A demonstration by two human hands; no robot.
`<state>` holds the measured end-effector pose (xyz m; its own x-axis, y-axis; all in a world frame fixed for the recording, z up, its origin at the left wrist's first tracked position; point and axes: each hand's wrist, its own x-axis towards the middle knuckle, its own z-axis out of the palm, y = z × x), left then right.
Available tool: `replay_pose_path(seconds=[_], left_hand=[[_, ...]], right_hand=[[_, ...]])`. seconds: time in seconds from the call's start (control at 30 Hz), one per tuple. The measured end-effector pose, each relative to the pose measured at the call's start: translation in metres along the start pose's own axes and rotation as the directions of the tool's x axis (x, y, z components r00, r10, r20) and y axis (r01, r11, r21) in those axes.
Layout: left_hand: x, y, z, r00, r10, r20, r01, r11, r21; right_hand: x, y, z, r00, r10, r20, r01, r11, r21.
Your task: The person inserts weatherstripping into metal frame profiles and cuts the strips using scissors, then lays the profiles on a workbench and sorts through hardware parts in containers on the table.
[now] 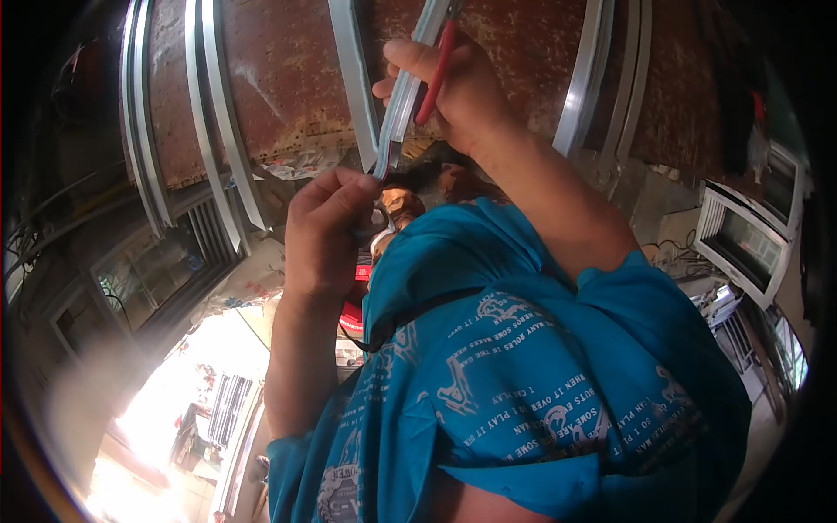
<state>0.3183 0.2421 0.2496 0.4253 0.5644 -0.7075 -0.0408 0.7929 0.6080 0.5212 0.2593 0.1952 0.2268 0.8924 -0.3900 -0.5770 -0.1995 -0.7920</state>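
My right hand [471,91] is closed around a silver metal profile [404,105], with the thumb lying across it. In the same hand is a red-handled tool [436,74]; its working end is hidden, so its exact kind does not show. My left hand [331,213] pinches a thin grey-blue strip [382,157] at the near end of the profile, just past the table edge. Another metal profile [353,78] lies to the left of the held one, on the worn brown table [279,78].
Several more metal profiles lie across the table on the left [209,105] and the right [584,78], their ends jutting over the near edge. Framed window units stand at the far left [153,270] and far right [750,235]. A red box [351,315] sits below the left forearm.
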Motion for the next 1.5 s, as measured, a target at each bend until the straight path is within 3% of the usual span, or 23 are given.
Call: replay_pose_path(seconds=[0.03, 0.07, 0.13, 0.17, 0.23, 0.3, 0.43, 0.5, 0.57, 0.63, 0.7, 0.73, 0.77, 0.83, 0.87, 0.97, 1.1, 1.23, 1.3, 1.33, 1.4, 1.43, 1.5], left_hand=[[-0.001, 0.001, 0.003, 0.992, 0.064, -0.105, -0.041, 0.978, 0.203], [-0.003, 0.001, 0.006, 0.992, 0.064, -0.105, -0.042, 0.978, 0.203], [-0.005, 0.002, 0.011, 0.962, 0.212, -0.172, -0.119, 0.893, 0.434], [-0.006, 0.001, 0.01, 0.962, 0.212, -0.171, -0.12, 0.893, 0.434], [-0.011, -0.001, 0.004, 0.946, 0.225, -0.234, -0.162, 0.951, 0.262], [-0.011, -0.008, -0.001, 0.946, 0.243, -0.214, -0.189, 0.951, 0.244], [-0.004, -0.011, 0.016, 0.935, 0.295, -0.198, -0.238, 0.934, 0.266], [0.001, -0.003, 0.032, 0.888, 0.388, -0.247, -0.261, 0.867, 0.424], [0.006, 0.002, 0.035, 0.903, 0.375, -0.21, -0.247, 0.853, 0.459], [0.003, -0.003, 0.032, 0.916, 0.357, -0.182, -0.227, 0.836, 0.499], [0.002, -0.025, 0.02, 0.697, 0.707, -0.122, -0.558, 0.641, 0.527], [0.005, -0.036, 0.008, 0.651, 0.759, -0.025, -0.59, 0.526, 0.612], [0.01, -0.045, 0.003, 0.653, 0.757, -0.021, -0.592, 0.527, 0.61], [0.015, -0.052, 0.01, 0.675, 0.735, 0.073, -0.588, 0.475, 0.655], [0.011, -0.054, 0.019, 0.816, 0.573, -0.075, -0.508, 0.773, 0.381], [0.008, -0.047, 0.027, 0.856, 0.488, -0.17, -0.441, 0.861, 0.254], [0.006, -0.045, 0.018, 0.813, 0.543, -0.211, -0.488, 0.832, 0.261], [0.001, -0.036, 0.012, 0.852, 0.465, -0.241, -0.455, 0.885, 0.097], [-0.005, -0.025, 0.009, 0.948, 0.297, -0.111, -0.313, 0.933, -0.177], [-0.006, -0.019, 0.003, 0.949, 0.296, -0.111, -0.312, 0.934, -0.176], [-0.007, -0.009, -0.012, 0.996, 0.071, 0.06, -0.047, 0.942, -0.333], [-0.004, -0.007, -0.014, 0.996, 0.069, 0.061, -0.045, 0.942, -0.331], [0.003, -0.003, -0.016, 0.992, -0.119, -0.028, 0.1, 0.92, -0.379]], right_hand=[[0.0, -0.001, 0.0, 1.0, -0.003, 0.013, 0.003, 1.0, -0.022], [0.0, 0.0, -0.001, 1.0, -0.003, 0.014, 0.004, 1.0, -0.022], [0.002, 0.005, -0.003, 1.0, -0.019, 0.019, 0.019, 1.0, -0.015], [0.001, 0.003, -0.003, 1.0, -0.02, 0.019, 0.02, 1.0, -0.014], [-0.005, -0.005, 0.0, 0.997, 0.022, 0.068, -0.02, 0.999, -0.032], [-0.007, -0.005, 0.005, 0.999, 0.002, 0.049, -0.002, 1.0, -0.015], [-0.004, 0.0, 0.003, 0.998, -0.021, 0.054, 0.021, 1.0, 0.012], [-0.01, -0.004, 0.006, 0.999, 0.003, 0.043, -0.002, 1.0, -0.011], [-0.012, -0.006, 0.007, 0.999, 0.028, 0.035, -0.026, 0.999, -0.032], [-0.011, -0.006, 0.005, 0.997, -0.06, 0.041, 0.06, 0.998, 0.0], [-0.008, -0.011, 0.004, 0.999, -0.031, 0.035, 0.031, 0.999, 0.01], [-0.006, -0.015, 0.002, 1.0, -0.007, 0.024, 0.006, 1.0, 0.014], [-0.004, -0.016, 0.001, 1.0, -0.009, 0.019, 0.009, 1.0, 0.012], [-0.004, -0.015, 0.002, 1.0, 0.014, 0.012, -0.014, 1.0, -0.006], [-0.004, -0.014, 0.005, 1.0, 0.016, 0.016, -0.016, 1.0, -0.011], [-0.003, -0.013, 0.01, 0.997, -0.026, -0.075, 0.026, 1.0, 0.001], [0.0, -0.009, 0.011, 0.998, -0.057, -0.028, 0.058, 0.998, 0.031], [0.007, -0.005, 0.007, 0.999, -0.031, 0.023, 0.031, 1.0, -0.001], [0.006, -0.009, 0.009, 0.999, -0.02, 0.028, 0.02, 1.0, 0.007], [0.004, -0.01, 0.01, 0.999, -0.006, 0.031, 0.005, 1.0, 0.016], [0.003, -0.01, 0.013, 1.0, -0.019, -0.004, 0.019, 1.0, 0.015], [0.002, -0.01, 0.014, 0.999, -0.037, -0.037, 0.037, 0.999, 0.012], [0.001, -0.008, 0.015, 0.998, -0.05, -0.024, 0.051, 0.998, 0.041]])
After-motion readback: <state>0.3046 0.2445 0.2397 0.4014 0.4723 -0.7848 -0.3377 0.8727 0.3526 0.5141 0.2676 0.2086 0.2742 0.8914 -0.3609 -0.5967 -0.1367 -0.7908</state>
